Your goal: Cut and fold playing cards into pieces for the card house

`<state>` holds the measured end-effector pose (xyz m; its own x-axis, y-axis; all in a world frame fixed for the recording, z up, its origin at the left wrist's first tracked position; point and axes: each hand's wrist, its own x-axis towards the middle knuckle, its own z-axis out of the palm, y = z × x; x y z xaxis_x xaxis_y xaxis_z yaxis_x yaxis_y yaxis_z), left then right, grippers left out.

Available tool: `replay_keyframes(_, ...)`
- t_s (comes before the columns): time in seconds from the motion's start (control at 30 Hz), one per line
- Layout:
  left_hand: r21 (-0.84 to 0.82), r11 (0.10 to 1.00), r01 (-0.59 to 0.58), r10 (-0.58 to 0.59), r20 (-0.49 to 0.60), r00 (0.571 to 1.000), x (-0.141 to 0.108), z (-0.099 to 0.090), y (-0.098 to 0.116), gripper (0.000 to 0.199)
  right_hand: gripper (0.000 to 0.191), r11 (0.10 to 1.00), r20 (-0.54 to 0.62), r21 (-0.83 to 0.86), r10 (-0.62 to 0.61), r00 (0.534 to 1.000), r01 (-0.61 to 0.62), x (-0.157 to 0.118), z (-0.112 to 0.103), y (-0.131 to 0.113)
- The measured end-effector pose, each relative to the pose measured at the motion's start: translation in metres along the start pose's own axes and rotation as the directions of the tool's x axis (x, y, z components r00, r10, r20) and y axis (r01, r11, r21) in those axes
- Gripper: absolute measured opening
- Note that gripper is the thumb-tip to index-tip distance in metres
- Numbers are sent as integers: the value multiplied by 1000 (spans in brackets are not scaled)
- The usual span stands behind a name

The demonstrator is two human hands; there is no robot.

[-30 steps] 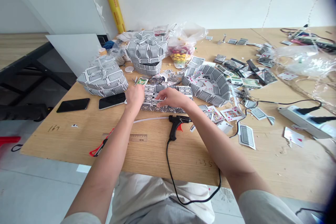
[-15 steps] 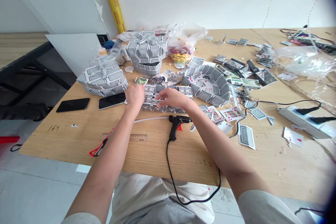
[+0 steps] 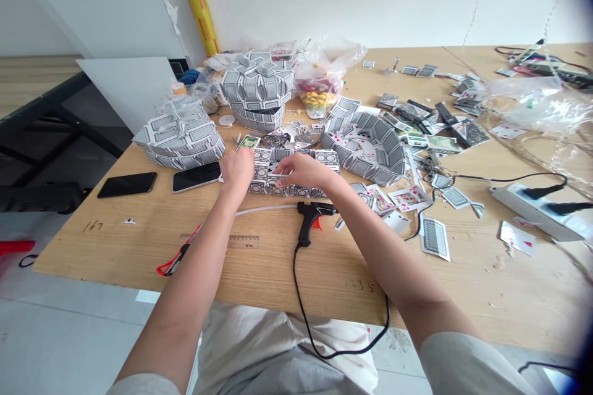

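Card strip (image 3: 325,158) lies just beyond the glue gun (image 3: 308,222), your left hand (image 3: 236,173) bearing down on its left end with fingers curled, your right hand (image 3: 301,171) reaching across its middle with fingers together, and you cannot tell whether either hand pinches it.

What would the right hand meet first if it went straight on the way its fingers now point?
The right hand already rests on the playing-card strip. Leftward along its fingers' line, the left hand looks first, though depth is hard to judge from this view.
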<state>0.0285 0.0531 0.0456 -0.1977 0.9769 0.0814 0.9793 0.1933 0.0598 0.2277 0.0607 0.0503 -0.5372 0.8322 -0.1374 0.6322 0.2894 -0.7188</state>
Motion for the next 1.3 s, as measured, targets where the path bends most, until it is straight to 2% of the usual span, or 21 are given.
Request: replay_keyframes(1.3, -9, 1000, -8, 8, -10, 1000, 0, 0, -1, 52, 29, 1000, -26, -18, 0, 1000, -1, -2, 0, -2)
